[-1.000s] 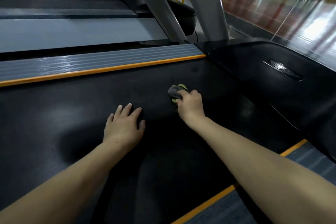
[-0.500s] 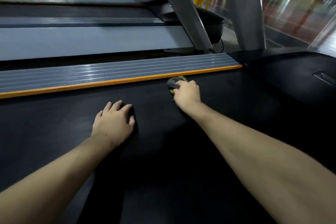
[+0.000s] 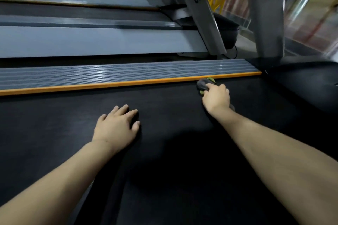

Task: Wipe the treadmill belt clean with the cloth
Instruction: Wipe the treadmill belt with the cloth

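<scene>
The black treadmill belt (image 3: pixel 64 115) fills the lower part of the head view. My right hand (image 3: pixel 216 97) grips a bunched grey and green cloth (image 3: pixel 204 84) and presses it on the belt, right against the orange edge strip (image 3: pixel 109 84). My left hand (image 3: pixel 117 126) rests flat on the belt with straight fingers, to the left of the cloth and nearer to me. Most of the cloth is hidden under my right hand.
A ribbed grey side rail (image 3: pixel 109 72) runs along the far side of the orange strip. Silver uprights (image 3: pixel 201 14) rise behind it, and the black motor cover (image 3: pixel 301 82) lies at the right. More treadmills stand beyond.
My right hand has slid the cloth away from me across the belt until it reaches the orange strip. My left hand stays flat on the belt.
</scene>
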`<state>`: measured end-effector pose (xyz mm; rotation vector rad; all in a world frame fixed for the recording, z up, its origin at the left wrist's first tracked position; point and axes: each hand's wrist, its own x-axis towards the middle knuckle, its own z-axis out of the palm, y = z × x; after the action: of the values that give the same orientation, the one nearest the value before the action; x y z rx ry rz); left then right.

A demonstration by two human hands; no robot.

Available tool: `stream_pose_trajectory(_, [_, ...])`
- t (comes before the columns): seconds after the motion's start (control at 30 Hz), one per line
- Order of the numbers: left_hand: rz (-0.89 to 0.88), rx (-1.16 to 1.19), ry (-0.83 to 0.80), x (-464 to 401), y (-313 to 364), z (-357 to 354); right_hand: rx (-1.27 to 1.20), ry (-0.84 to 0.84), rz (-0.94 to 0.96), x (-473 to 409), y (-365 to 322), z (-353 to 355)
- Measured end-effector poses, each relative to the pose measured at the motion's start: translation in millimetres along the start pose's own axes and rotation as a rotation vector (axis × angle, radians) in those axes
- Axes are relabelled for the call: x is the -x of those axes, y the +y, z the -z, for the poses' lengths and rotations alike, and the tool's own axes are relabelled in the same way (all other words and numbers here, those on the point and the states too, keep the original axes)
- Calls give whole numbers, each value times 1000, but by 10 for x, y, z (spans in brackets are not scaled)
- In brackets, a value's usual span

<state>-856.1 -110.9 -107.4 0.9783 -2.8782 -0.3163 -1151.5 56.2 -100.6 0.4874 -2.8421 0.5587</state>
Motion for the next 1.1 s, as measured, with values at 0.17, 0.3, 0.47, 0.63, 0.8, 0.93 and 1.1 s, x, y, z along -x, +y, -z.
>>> stream_pose_trajectory(0.17, [-7,-3,23,-22,-38,-61,-85,-82,291,646,-1076,-360])
stream_pose_trajectory(0.3, [-31,-8,15,8,-100,-34,-93,-187,604,921,-1385,-356])
stream_pose_trajectory(0.47, [-60,-40,-24,18,-115,35,80,-27,373,103,-369,-168])
stream_pose_trajectory(0.63, [-64,-89,-56,-38,-90,22,62,66,-23,-153,64,-142])
stream_pose_trajectory(0.8, [-55,-64,-60,-33,-100,12,3,30,152,418,-794,-349])
stream_pose_trajectory(0.93, [-44,-73,-58,-39,-88,26,-104,-116,514,972,-1485,-464])
stream_pose_trajectory(1.1, [-31,-59,-78,-37,-95,41,-37,-114,557,398,-772,-308])
